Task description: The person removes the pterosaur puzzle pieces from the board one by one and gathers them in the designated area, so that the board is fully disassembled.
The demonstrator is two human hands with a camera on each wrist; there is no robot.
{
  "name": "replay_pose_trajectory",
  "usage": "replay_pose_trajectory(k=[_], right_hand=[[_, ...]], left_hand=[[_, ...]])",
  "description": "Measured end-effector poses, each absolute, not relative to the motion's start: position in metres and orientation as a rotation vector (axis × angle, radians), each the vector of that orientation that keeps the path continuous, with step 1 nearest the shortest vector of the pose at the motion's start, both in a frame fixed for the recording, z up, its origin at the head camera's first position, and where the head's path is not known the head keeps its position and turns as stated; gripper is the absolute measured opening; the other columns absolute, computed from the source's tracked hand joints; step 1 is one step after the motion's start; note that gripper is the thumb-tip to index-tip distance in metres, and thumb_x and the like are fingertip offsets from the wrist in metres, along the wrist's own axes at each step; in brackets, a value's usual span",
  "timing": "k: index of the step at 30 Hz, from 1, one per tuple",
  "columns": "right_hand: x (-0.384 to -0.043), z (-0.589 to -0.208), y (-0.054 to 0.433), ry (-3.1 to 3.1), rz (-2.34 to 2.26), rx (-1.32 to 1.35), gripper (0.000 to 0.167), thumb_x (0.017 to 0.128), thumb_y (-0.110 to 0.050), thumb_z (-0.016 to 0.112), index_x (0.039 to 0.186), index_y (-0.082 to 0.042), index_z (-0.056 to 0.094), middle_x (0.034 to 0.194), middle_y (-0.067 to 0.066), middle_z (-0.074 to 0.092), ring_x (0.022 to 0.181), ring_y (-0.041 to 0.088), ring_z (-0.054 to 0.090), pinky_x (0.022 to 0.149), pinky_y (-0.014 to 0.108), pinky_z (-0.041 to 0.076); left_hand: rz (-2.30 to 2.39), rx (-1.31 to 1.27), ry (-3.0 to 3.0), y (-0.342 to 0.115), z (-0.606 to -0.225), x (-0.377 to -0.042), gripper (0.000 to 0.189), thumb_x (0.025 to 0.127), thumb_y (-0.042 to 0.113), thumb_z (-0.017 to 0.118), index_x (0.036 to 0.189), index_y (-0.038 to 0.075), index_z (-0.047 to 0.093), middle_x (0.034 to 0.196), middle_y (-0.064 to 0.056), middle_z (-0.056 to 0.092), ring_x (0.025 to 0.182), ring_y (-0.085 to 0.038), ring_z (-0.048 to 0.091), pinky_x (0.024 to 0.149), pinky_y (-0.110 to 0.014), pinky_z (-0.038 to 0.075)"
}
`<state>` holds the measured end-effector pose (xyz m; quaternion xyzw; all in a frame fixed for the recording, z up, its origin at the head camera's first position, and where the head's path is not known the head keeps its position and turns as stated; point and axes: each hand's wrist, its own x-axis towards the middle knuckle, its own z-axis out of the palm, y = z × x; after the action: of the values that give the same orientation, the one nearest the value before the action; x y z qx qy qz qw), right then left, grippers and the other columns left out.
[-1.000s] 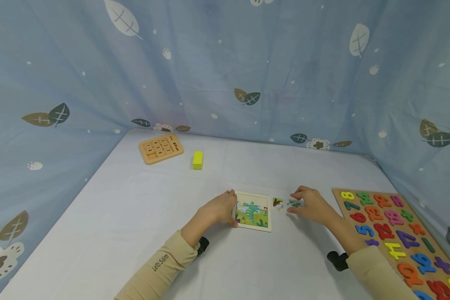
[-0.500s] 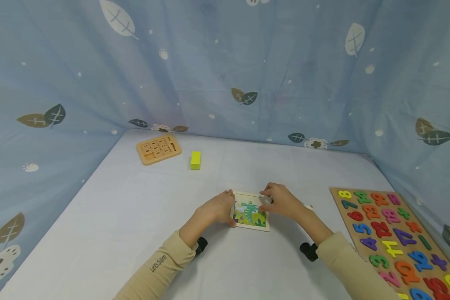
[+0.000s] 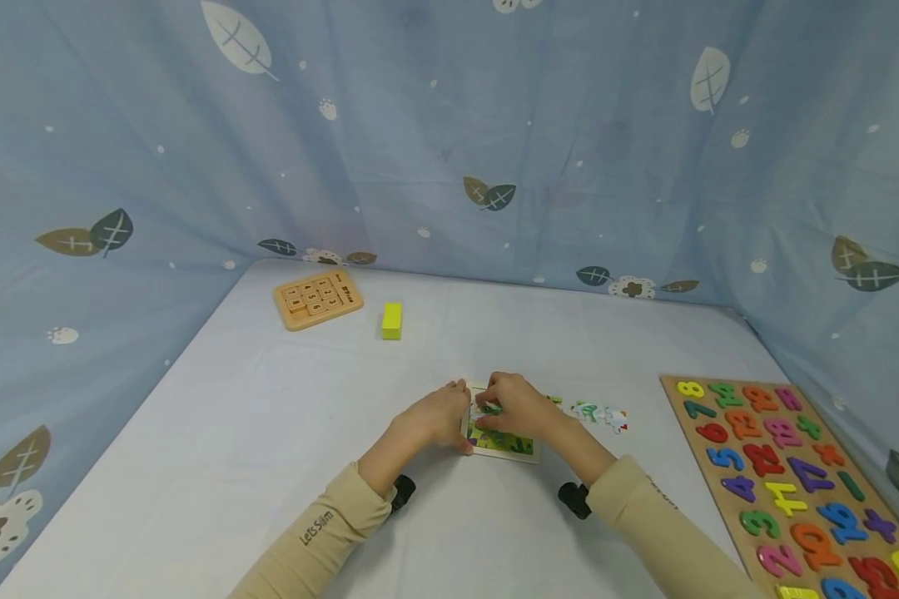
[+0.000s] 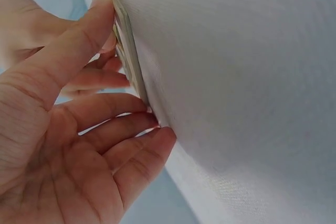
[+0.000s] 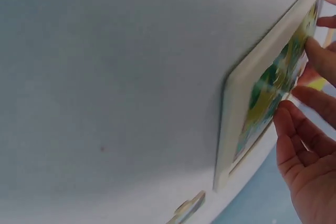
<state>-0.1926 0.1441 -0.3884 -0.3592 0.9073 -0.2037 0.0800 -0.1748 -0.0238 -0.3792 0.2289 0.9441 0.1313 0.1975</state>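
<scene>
A small jigsaw puzzle with a green dinosaur picture lies in a pale wooden frame on the table. My left hand grips the frame's left side, with thumb at the near corner and fingers along the far part of that edge, as the left wrist view also shows. My right hand reaches over the picture. Its thumb and fingertips pinch at a green jigsaw piece by the dinosaur's head; the hand covers much of the upper right.
Loose jigsaw pieces lie in a row right of the frame. A board of colourful numbers takes up the right side. Farther back are a wooden number slide puzzle and a yellow block. A patterned blue curtain surrounds the table.
My right hand has moved left from the loose pieces, across the frame's right edge, to the picture's upper left, uncovering those pieces. My left hand has kept its place on the frame.
</scene>
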Motion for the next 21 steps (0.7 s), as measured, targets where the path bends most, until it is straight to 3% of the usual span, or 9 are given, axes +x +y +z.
replay_pose_trajectory(k=[6, 13, 17, 21], right_hand=[[-0.190, -0.391, 0.140, 2.686, -0.618, -1.054, 0.020, 0.086, -0.011, 0.071, 0.101, 0.003, 0.071, 0.086, 0.008, 0.060, 0.070, 0.011, 0.050, 0.061, 0.017, 0.045], [-0.186, -0.390, 0.135, 2.757, -0.642, -1.016, 0.023, 0.083, -0.015, 0.074, 0.098, 0.002, 0.069, 0.084, 0.008, 0.063, 0.070, 0.013, 0.055, 0.061, 0.021, 0.047], [-0.184, -0.388, 0.131, 2.798, -0.655, -1.000, 0.027, 0.080, -0.020, 0.078, 0.092, 0.004, 0.072, 0.081, 0.011, 0.066, 0.065, 0.010, 0.056, 0.058, 0.018, 0.048], [-0.185, -0.386, 0.127, 2.809, -0.655, -0.907, 0.029, 0.078, -0.023, 0.080, 0.088, 0.004, 0.073, 0.082, 0.012, 0.069, 0.061, 0.008, 0.055, 0.056, 0.017, 0.048]], left_hand=[[0.403, 0.641, 2.650, -0.024, -0.380, -0.175, 0.078, 0.075, 0.028, 0.083, 0.136, -0.004, 0.048, 0.152, -0.023, 0.034, 0.143, -0.034, 0.032, 0.115, -0.042, 0.035], [0.434, 0.623, 2.648, -0.026, -0.381, -0.175, 0.070, 0.074, 0.026, 0.084, 0.129, -0.003, 0.054, 0.152, -0.023, 0.034, 0.143, -0.034, 0.032, 0.115, -0.042, 0.035], [0.440, 0.639, 2.646, -0.026, -0.381, -0.175, 0.042, 0.074, 0.025, 0.084, 0.102, 0.001, 0.063, 0.151, -0.024, 0.036, 0.143, -0.036, 0.032, 0.115, -0.042, 0.035], [0.451, 0.655, 2.637, -0.026, -0.381, -0.175, 0.031, 0.075, 0.024, 0.084, 0.079, 0.009, 0.057, 0.150, -0.025, 0.037, 0.142, -0.037, 0.032, 0.114, -0.042, 0.035]])
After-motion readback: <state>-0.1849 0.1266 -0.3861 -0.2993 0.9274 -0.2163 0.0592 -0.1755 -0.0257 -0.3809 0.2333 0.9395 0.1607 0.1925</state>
